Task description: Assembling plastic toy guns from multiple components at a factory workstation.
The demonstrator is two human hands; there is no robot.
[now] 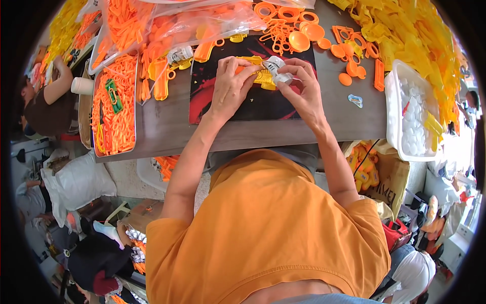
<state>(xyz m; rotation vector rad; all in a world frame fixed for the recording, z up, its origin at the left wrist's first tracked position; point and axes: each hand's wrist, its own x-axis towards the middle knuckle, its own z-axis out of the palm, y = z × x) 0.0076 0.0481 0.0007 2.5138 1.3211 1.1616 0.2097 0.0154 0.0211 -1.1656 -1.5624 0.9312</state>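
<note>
My right hand [302,86] holds a small white cylindrical part [274,63] with a greyish clear end between thumb and fingers. My left hand [228,85] is closed in a pinch beside it, its fingertips close to the white part's left side. What sits in that pinch is too small to make out. Under and between both hands lies a yellow molded plastic piece [265,80], partly covered by the fingers. They are over a black and red mat [253,109] on the table. Another white and clear part [180,53] lies behind my left hand, among orange and yellow pieces.
A tray [134,124] at left holds small orange pieces and a green tool [114,96]. Bags of orange parts [167,25] stand behind it. Orange rings and discs [298,40] lie far right, beside a yellow pile [420,45]. A white bin [400,137] holds clear pieces. People sit nearby.
</note>
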